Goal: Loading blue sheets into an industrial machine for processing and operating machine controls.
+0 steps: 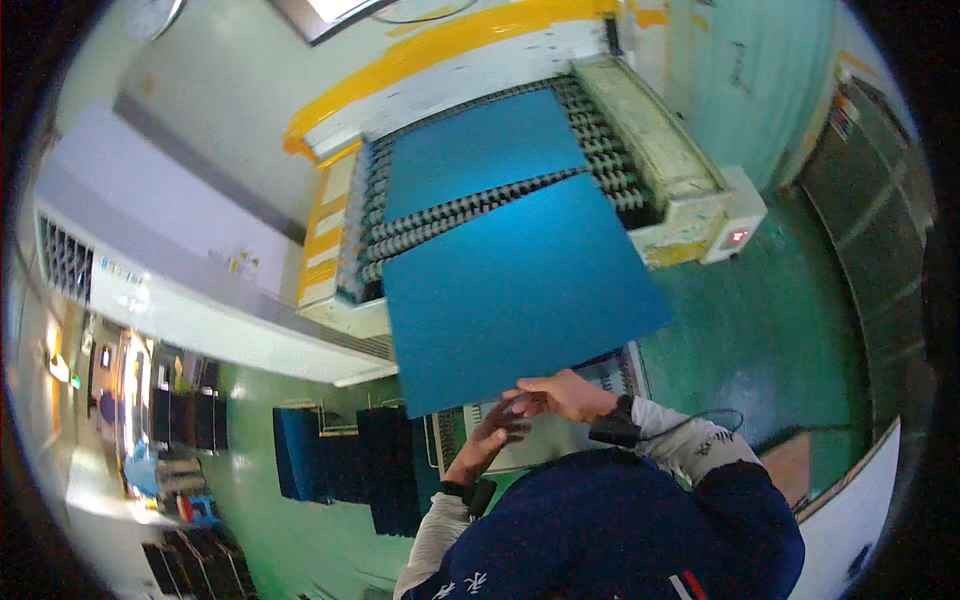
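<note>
A large flat blue panel point(520, 290) slants out over the near end of a roller conveyor point(440, 222), its near edge just ahead of my hands. Farther in, a second blue panel point(480, 150) lies flat on the rollers. My right hand point(566, 396) is at the middle of the near panel's edge, fingers pointing left, loosely bent and apart. Close beside it on the left, my left hand point(488, 442) has its fingers spread, with nothing seen in it. Whether either hand touches the panel's edge is hard to make out.
A pale machine frame with yellow tape point(325, 235) flanks the rollers, and a control box point(735, 225) with a red display is at its right corner. Dark blue panels point(345, 455) stand in a rack at lower left. A white board point(850, 510) is at lower right.
</note>
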Tool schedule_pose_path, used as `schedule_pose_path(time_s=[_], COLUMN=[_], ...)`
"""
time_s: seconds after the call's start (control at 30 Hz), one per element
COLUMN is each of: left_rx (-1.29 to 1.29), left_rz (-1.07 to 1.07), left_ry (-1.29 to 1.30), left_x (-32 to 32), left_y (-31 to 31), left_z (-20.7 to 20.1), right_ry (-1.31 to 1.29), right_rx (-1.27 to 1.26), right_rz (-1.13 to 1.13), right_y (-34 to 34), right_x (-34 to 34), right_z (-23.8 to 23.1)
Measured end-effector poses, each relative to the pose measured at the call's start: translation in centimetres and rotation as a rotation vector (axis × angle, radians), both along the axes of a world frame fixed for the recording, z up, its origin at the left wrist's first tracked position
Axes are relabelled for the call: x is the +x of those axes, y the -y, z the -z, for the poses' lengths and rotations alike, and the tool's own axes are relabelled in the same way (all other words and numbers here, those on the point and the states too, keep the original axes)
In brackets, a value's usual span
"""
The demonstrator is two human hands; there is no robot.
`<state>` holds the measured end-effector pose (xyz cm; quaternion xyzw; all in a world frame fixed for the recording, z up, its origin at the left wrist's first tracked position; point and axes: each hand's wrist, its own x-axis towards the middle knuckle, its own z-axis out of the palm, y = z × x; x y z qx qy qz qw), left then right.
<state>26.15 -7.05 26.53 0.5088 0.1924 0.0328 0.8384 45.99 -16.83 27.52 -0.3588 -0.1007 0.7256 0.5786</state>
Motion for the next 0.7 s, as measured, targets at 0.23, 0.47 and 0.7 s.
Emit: schedule_pose_path(time_s=[0.23, 0.47, 0.7], left_rx=[-0.339, -0.284, -0.325], left_rz=[-0.282, -0.556, -0.545], left_ry=[0.101, 0.005, 0.097], left_x=[5.4, 8.5, 10.7], left_y=[-0.9, -2.5, -4.3], left_z=[2.1, -1.7, -1.6], right_ry=[0.262, 0.037, 0.052], right_rx=[0.079, -0.122, -0.317], right_rz=[-0.266, 0.584, 1.266], right_y=[3.7, 13.8, 21.3], right_x=[3.3, 17.8, 34.3], right_z=[1.6, 5.7, 17.0])
